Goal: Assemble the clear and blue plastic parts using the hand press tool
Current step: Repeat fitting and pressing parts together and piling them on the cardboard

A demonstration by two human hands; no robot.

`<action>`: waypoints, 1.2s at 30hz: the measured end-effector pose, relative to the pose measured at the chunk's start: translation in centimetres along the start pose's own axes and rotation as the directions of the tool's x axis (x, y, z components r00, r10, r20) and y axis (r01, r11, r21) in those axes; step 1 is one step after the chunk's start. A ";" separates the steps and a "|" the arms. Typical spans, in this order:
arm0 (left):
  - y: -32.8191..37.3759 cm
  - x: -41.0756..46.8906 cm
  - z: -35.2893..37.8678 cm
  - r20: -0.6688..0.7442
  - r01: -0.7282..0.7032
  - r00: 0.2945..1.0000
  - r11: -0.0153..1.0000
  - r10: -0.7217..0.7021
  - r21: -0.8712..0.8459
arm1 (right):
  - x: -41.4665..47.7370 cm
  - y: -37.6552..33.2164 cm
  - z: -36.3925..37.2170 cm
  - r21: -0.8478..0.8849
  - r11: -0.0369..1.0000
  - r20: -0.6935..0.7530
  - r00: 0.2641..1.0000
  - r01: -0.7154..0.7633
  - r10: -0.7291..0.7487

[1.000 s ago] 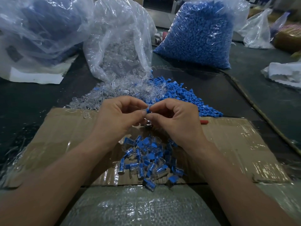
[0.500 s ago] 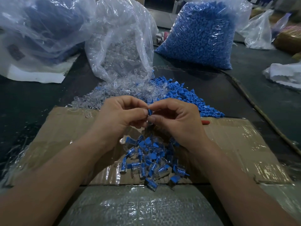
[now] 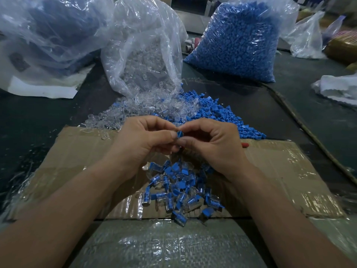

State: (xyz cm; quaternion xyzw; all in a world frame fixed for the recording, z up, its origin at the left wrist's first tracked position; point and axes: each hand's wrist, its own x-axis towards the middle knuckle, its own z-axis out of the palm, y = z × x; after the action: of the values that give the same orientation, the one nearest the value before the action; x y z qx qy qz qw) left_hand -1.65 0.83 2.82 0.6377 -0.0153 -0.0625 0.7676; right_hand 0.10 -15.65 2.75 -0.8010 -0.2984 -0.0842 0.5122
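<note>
My left hand and my right hand meet fingertip to fingertip above the cardboard sheet. Between them they pinch a small blue plastic part; any clear part with it is hidden by the fingers. Below the hands lies a pile of assembled clear-and-blue pieces. Beyond the hands spread a loose heap of clear parts and a heap of blue parts. No hand press tool is in sight.
An open bag of clear parts stands behind the heaps, a full bag of blue parts at the back right, and a large bag at the back left. A red object peeks from behind my right hand. Woven plastic sheet covers the near edge.
Both hands have stayed together over the pile, shifting only slightly. The blue part between the fingertips shows a little more now.
</note>
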 end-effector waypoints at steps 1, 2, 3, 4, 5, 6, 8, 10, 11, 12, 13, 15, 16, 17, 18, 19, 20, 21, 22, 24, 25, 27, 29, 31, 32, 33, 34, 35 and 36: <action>0.0 0.0 0.0 -0.007 -0.009 1.000 1.000 0.009 0.008 | 0.0 0.0 0.1 -0.004 1.000 0.002 1.000 -0.003 0.003; 0.0 0.0 0.0 -0.013 -0.016 1.000 1.000 0.016 0.013 | 0.0 0.0 0.1 -0.017 1.000 -0.004 1.000 0.007 -0.007; 0.0 0.0 0.0 -0.016 -0.020 1.000 1.000 0.020 0.015 | 0.0 0.0 0.2 -0.033 0.999 -0.014 1.000 0.028 -0.028; -0.1 0.0 0.0 -0.017 -0.022 1.000 1.000 0.022 0.011 | 0.0 0.0 0.2 -0.040 0.998 -0.025 0.999 0.046 -0.047; -0.1 0.0 0.0 -0.015 -0.020 1.000 1.000 0.020 0.004 | 0.0 0.0 0.2 -0.039 0.998 -0.035 0.998 0.056 -0.058; -0.1 0.0 0.0 -0.010 -0.017 1.000 1.000 0.017 -0.002 | 0.0 0.0 0.2 -0.040 0.997 -0.041 0.997 0.064 -0.065; 0.0 0.0 0.1 0.008 -0.010 1.000 1.000 0.010 -0.005 | 0.0 0.0 0.1 -0.068 0.994 -0.049 0.995 0.082 -0.085; 0.0 -0.1 0.1 0.028 0.000 1.000 1.000 -0.001 0.002 | 0.0 0.1 0.0 -0.100 0.991 -0.049 0.994 0.093 -0.098; 0.0 -0.1 0.0 0.033 0.006 0.999 1.000 -0.006 0.005 | 0.0 0.1 0.0 -0.107 0.990 -0.050 0.994 0.095 -0.101; 0.0 -0.1 0.0 0.034 0.010 0.999 1.000 -0.010 0.005 | 0.0 0.1 0.0 -0.111 0.989 -0.050 0.993 0.098 -0.104; -0.1 -0.1 0.0 0.035 0.013 0.999 1.000 -0.013 0.001 | 0.0 0.1 0.0 -0.114 0.988 -0.048 0.993 0.103 -0.109; -0.1 0.0 0.0 0.042 0.012 0.999 1.000 -0.012 -0.001 | 0.0 0.0 0.0 -0.124 0.985 -0.042 0.991 0.117 -0.124; -0.2 0.0 0.0 0.047 0.010 0.999 1.000 -0.011 0.005 | 0.0 0.0 0.0 -0.128 0.984 -0.039 0.991 0.124 -0.130; -0.2 0.1 -0.1 0.051 0.009 0.999 1.000 -0.010 0.017 | 0.0 0.0 0.0 -0.129 0.983 -0.037 0.990 0.128 -0.133; -0.2 0.1 -0.1 0.053 0.009 0.999 0.999 -0.011 0.033 | 0.0 0.0 0.0 -0.129 0.983 -0.034 0.990 0.133 -0.138; -0.3 0.1 -0.1 0.052 0.009 0.999 0.999 -0.012 0.052 | 0.0 -0.1 0.0 -0.135 0.981 -0.028 0.989 0.142 -0.147; -0.3 0.2 -0.2 0.051 0.010 0.999 0.998 -0.013 0.070 | 0.0 -0.1 0.0 -0.146 0.977 -0.018 0.987 0.155 -0.159; -0.4 0.2 -0.2 0.051 0.011 0.999 0.997 -0.015 0.082 | 0.0 -0.2 0.0 -0.162 0.972 -0.008 0.985 0.170 -0.174; -0.4 0.2 -0.3 0.052 0.012 0.999 0.996 -0.016 0.089 | 0.0 -0.2 0.0 -0.178 0.967 0.001 0.982 0.184 -0.186; -0.5 0.3 -0.3 0.057 0.012 0.998 0.995 -0.017 0.102 | 0.0 -0.3 0.1 -0.195 0.962 0.009 0.982 0.189 -0.191; -0.6 0.3 -0.3 0.057 0.012 0.998 0.994 -0.018 0.106 | 0.0 -0.3 0.1 -0.195 0.963 0.012 0.982 0.186 -0.188; -0.7 0.4 -0.3 0.056 0.014 0.998 0.996 -0.018 0.087 | 0.0 -0.4 -0.1 -0.205 0.962 0.024 0.984 0.178 -0.177; -0.8 0.5 -0.3 0.046 0.020 0.999 0.999 -0.022 0.045 | 0.2 -0.3 -0.6 -0.258 0.960 0.036 0.994 0.108 -0.102; -0.8 0.6 -0.4 0.019 0.024 1.000 1.000 -0.024 0.010 | 0.4 0.1 -1.6 -0.302 0.952 0.018 0.998 -0.054 0.062; -0.7 0.7 -0.5 0.005 0.025 1.000 1.000 -0.025 -0.006 | 0.4 0.4 -2.3 -0.313 0.940 -0.001 0.990 -0.134 0.141; -0.7 0.7 -0.6 -0.007 0.024 1.000 0.999 -0.025 -0.022 | 0.5 0.8 -3.1 -0.322 0.926 -0.020 0.979 -0.199 0.203; -0.7 0.8 -0.7 -0.016 0.021 1.000 0.999 -0.021 -0.033 | 0.6 1.1 -3.9 -0.340 0.906 -0.028 0.966 -0.251 0.257; -0.7 0.8 -0.8 -0.023 0.016 1.000 0.999 -0.016 -0.036 | 0.6 1.4 -4.6 -0.372 0.881 -0.013 0.951 -0.292 0.310; -0.7 0.8 -0.8 -0.030 0.011 0.999 0.999 -0.012 -0.035 | 0.6 1.6 -5.2 -0.407 0.854 0.029 0.930 -0.325 0.368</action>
State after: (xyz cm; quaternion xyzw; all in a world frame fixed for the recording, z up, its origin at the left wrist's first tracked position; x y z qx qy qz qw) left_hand -0.86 1.37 1.92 0.6250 0.0008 -0.0575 0.7785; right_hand 2.41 -20.43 4.20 -0.9315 -0.1527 -0.0065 0.3299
